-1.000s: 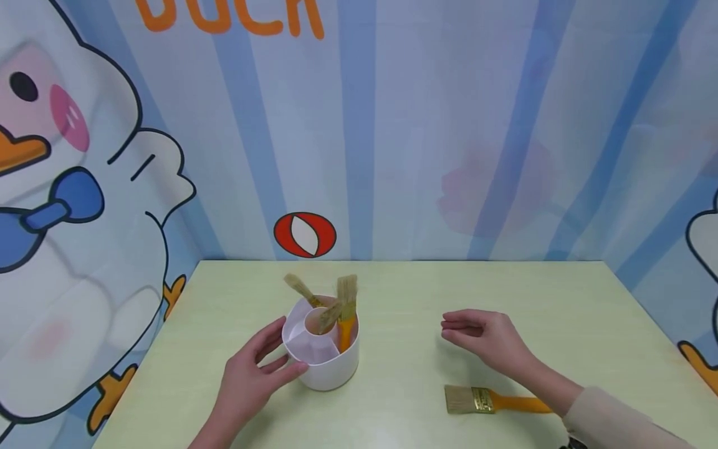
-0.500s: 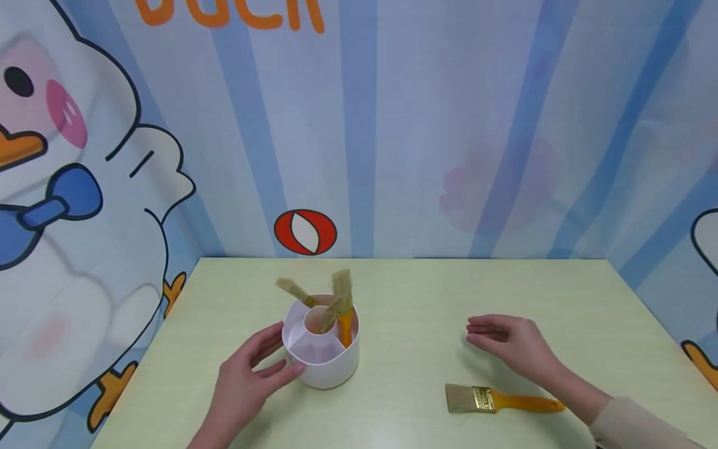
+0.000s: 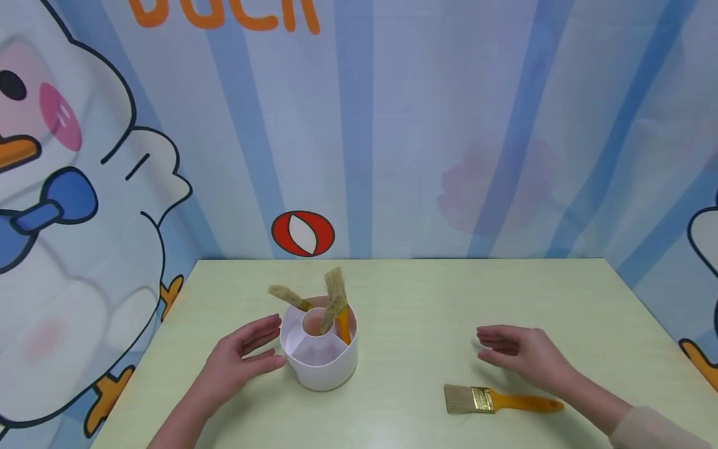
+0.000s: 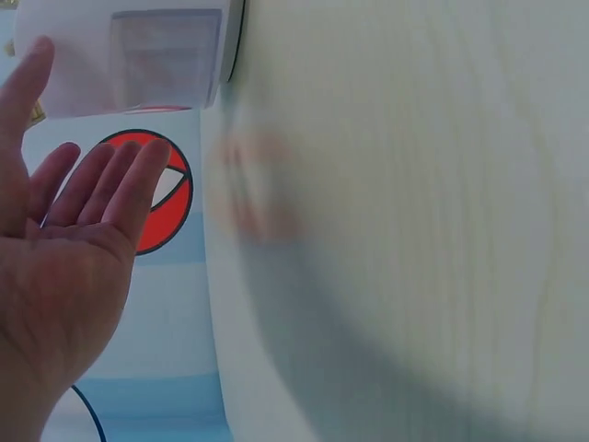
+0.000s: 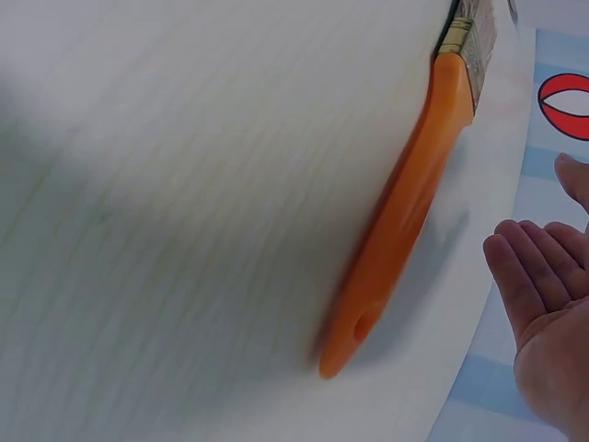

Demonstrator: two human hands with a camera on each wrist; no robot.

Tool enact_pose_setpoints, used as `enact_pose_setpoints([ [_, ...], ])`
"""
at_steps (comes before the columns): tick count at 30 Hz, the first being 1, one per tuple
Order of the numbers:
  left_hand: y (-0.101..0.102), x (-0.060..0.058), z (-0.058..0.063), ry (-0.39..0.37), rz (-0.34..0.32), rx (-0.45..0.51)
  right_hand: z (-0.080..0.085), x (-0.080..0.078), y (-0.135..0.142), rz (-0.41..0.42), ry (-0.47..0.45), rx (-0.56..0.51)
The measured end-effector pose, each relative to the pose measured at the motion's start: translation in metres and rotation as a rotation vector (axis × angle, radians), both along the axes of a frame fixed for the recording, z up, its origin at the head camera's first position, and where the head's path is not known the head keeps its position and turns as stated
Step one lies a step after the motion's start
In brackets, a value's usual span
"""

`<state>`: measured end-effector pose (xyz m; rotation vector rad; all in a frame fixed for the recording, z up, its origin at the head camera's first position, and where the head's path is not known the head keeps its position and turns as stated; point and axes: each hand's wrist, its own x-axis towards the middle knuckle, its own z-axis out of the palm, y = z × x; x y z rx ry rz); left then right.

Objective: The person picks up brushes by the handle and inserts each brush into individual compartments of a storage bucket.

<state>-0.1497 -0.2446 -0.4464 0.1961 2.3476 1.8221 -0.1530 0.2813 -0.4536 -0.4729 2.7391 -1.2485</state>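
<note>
A white round holder with inner compartments stands on the table, left of centre. Three paintbrushes lean in it: one tilts left, one stands nearly upright with an orange handle, and a smaller one's bristles cross the central ring. Beside the holder's left wall is my left hand, fingers spread and curved; whether a fingertip touches the wall I cannot tell. A flat paintbrush with an orange handle lies on the table at right. My right hand hovers behind its handle, holding nothing.
The pale wooden table ends at a back edge against a striped blue backdrop. Printed duck figures flank both sides, and a red-and-white printed ball shows behind the holder.
My left hand has drawn slightly left, its thumb off the holder's front. My right hand has moved right, away from the holder. The brushes in the holder have tipped further left.
</note>
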Motion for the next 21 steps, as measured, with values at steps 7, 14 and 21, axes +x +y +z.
enact_pose_setpoints([
  [7, 0.009, 0.000, -0.007, -0.028, 0.037, 0.019, 0.002, 0.009, 0.008, 0.046, -0.053, 0.121],
  [14, 0.019, 0.007, -0.011, -0.007, 0.087, 0.042, -0.001, 0.021, 0.016, 0.101, 0.031, 0.287],
  [21, 0.027, 0.016, -0.013, -0.007, 0.175, 0.017, -0.009, 0.030, 0.022, 0.140, 0.211, 0.420],
])
